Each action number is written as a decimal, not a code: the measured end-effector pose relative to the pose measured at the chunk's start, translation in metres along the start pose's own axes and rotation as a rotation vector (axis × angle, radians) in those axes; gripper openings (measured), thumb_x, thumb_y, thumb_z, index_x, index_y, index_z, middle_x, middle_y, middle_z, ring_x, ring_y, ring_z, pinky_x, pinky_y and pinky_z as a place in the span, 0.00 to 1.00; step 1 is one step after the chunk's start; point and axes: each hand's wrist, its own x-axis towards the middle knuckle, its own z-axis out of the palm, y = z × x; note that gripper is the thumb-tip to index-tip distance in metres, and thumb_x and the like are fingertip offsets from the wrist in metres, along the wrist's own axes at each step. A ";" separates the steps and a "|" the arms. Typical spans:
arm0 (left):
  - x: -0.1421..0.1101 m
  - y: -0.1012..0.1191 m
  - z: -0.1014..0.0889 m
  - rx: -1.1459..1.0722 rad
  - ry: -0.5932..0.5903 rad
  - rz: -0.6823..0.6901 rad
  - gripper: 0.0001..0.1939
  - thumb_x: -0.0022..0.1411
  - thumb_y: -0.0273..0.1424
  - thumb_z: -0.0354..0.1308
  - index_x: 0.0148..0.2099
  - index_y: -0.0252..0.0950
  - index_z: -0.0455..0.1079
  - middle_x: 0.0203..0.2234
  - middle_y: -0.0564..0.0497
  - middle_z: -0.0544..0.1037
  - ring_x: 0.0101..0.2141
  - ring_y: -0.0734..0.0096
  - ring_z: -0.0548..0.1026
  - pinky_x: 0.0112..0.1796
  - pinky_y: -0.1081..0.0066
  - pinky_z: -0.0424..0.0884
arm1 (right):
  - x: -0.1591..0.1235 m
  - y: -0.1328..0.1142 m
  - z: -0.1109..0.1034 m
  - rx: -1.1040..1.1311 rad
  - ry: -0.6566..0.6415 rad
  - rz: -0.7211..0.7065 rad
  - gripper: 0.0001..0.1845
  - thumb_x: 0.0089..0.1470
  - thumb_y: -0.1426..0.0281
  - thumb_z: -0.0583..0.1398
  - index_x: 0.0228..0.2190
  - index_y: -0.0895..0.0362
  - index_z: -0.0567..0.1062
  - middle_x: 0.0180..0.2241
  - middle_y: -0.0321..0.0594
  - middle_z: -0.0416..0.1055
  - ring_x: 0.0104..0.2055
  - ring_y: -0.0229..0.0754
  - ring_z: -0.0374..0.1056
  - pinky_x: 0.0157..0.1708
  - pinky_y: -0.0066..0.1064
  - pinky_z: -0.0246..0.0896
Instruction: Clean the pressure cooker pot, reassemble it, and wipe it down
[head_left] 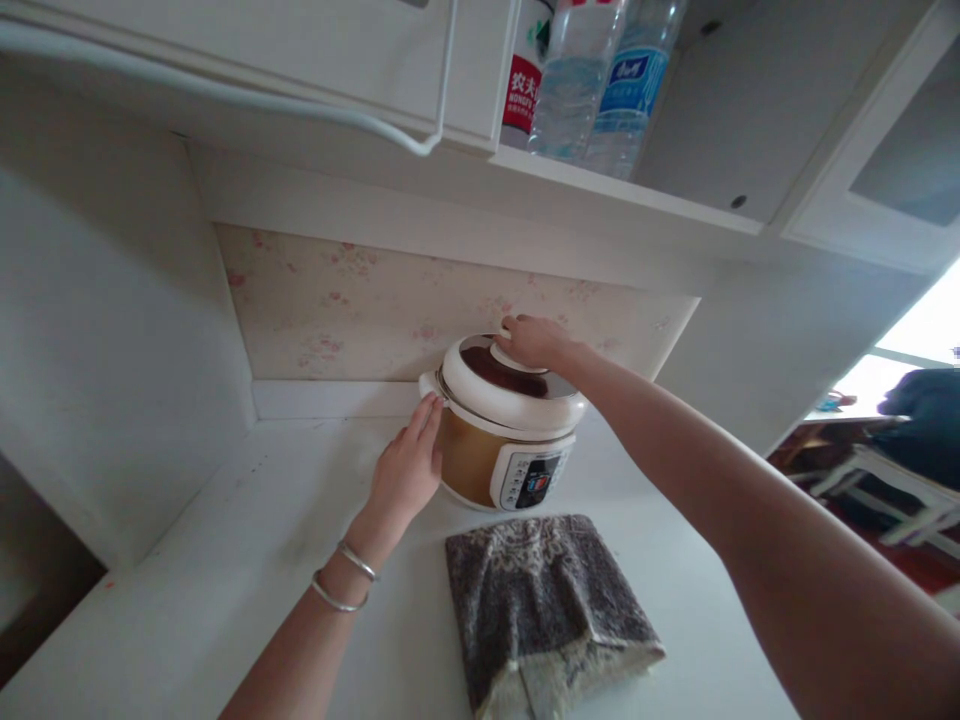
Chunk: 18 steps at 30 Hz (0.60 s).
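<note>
A small electric cooker (504, 440) with a gold body, a white rim and a control panel stands at the back of a white counter (225, 560). Its dark glass lid (501, 372) has a white knob. My right hand (534, 342) is closed over that knob, on top of the lid. My left hand (409, 465) lies flat against the cooker's left side, fingers stretched up to the side handle. Two silver bangles sit on my left wrist.
A folded grey patterned cloth (541, 605) lies on the counter in front of the cooker. Water bottles (600, 80) stand on an open upper shelf above. Floral backsplash behind. White chairs (885, 490) show at the right.
</note>
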 end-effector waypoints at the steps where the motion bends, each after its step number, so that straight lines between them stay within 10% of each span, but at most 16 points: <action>1: 0.000 0.000 0.000 0.000 0.001 -0.002 0.36 0.59 0.21 0.47 0.68 0.38 0.44 0.66 0.46 0.52 0.60 0.58 0.62 0.56 0.62 0.66 | -0.001 0.002 0.000 0.001 0.000 -0.019 0.29 0.61 0.53 0.47 0.55 0.57 0.65 0.52 0.55 0.68 0.52 0.55 0.66 0.49 0.42 0.59; 18: 0.001 -0.005 0.000 0.004 -0.040 -0.048 0.36 0.60 0.21 0.47 0.69 0.36 0.42 0.67 0.45 0.49 0.59 0.58 0.63 0.53 0.65 0.68 | 0.006 -0.009 0.004 -0.031 -0.028 0.064 0.28 0.62 0.57 0.46 0.54 0.61 0.66 0.51 0.59 0.68 0.50 0.57 0.67 0.46 0.43 0.61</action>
